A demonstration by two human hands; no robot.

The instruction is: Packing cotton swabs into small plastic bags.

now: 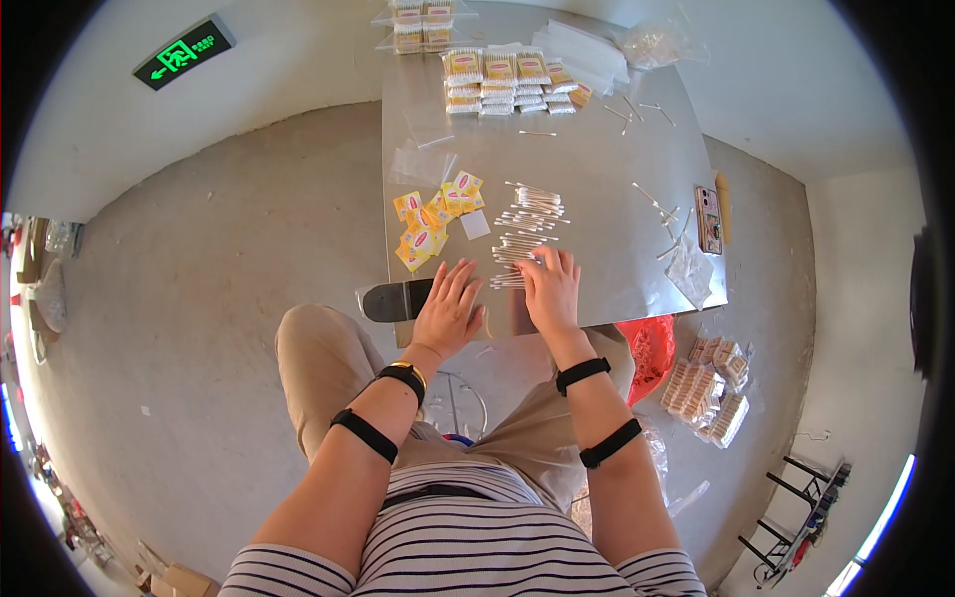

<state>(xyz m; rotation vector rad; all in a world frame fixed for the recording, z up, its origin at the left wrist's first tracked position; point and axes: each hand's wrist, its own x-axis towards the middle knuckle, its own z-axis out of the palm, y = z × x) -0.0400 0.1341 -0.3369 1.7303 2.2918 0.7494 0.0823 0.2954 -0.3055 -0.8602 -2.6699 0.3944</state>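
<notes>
A shiny metal table [597, 169] stands in front of me. My left hand [450, 306] lies flat with fingers spread near the table's front edge, holding nothing. My right hand [549, 284] rests on the nearest row of white cotton swabs [509, 281], fingers spread over them. More rows of cotton swabs [532, 214] lie just beyond it. A loose pile of small yellow paper labels [430, 227] sits to the left of the swabs, beyond my left hand. A small clear bag [475, 224] lies between the labels and the swabs.
Stacked packed swab packets [502, 80] line the table's far end, with clear bags [587, 50] beside them. A phone [708, 219] lies at the right edge. Loose swabs [662, 209] are scattered nearby. More packets [711, 388] and a red bag [649, 348] lie on the floor at right.
</notes>
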